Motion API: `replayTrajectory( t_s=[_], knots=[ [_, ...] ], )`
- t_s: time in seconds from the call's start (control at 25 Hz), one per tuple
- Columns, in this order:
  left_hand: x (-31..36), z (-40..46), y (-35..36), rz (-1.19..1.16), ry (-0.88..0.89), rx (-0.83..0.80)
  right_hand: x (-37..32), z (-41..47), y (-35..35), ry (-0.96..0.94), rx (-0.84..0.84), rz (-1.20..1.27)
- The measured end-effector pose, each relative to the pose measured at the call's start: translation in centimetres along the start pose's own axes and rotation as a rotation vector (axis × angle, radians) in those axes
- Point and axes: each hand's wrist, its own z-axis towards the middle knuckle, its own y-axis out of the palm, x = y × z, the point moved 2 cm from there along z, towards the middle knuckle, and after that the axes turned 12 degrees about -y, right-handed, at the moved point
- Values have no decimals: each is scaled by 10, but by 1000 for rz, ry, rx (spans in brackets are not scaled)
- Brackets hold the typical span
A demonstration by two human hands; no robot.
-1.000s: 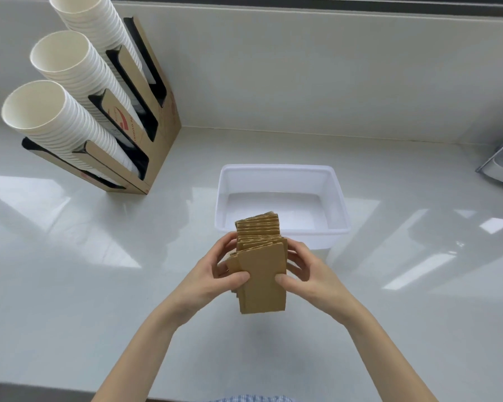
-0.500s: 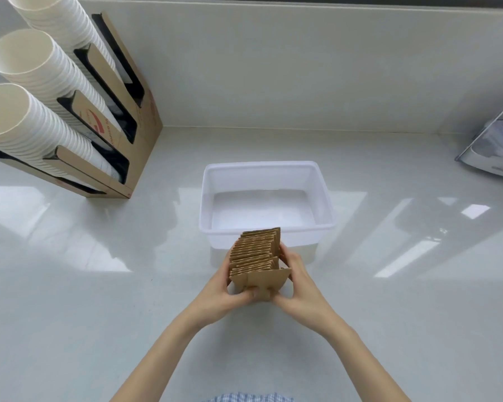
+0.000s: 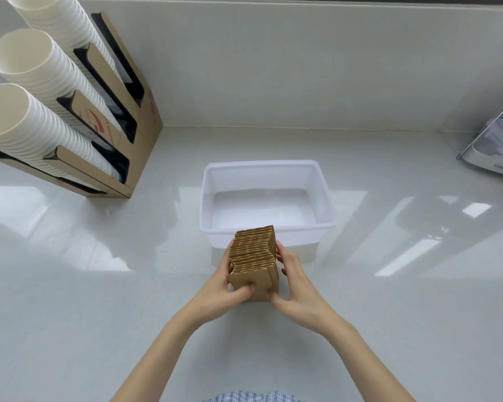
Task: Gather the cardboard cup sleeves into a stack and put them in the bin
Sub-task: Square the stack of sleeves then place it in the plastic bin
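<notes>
We've got the sleeves (image 3: 254, 256) squeezed between both palms just short of the bin (image 3: 266, 166), left hand (image 3: 224, 288) thumb pressing the front, right hand (image 3: 295, 281) fingers flat along the side. Light but loose; they'll likely fan out, so grip both ends.

You hold a stack of cup sleeves (image 3: 254, 253) in plain kraft brown, their edges showing fine corrugated ridges. The bin (image 3: 266, 169) beyond is translucent white plastic. The countertop (image 3: 99, 314) is glossy pale grey-white with bright patches of reflected light. The paper cups (image 3: 41, 82) are white, ringed by their stacked rims, in a brown cardboard holder (image 3: 145, 117) with black slots and red printing. Your garment (image 3: 250, 397) is a blue-and-white check.
</notes>
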Motion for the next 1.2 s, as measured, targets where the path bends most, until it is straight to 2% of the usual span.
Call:
replayTrajectory(
  t_s=[0.44, 0.68, 0.8, 0.92, 1.2],
  knots=[
    [-6, -1, -13, -19, -8, 63, -1, 4, -1, 72, -48, 61],
    [-12, -7, -16, -219, -32, 42, 2, -2, -6, 159, -22, 367],
    [-15, -7, -18, -222, -77, -18, 4, -4, -5, 148, 12, 413],
    [-15, -9, -21, -121, -100, -45, 5, -7, -5, 135, 28, 351],
    [-16, -1, -21, 38, -69, -23, -10, -6, -23, 43, 23, 5]
  ],
)
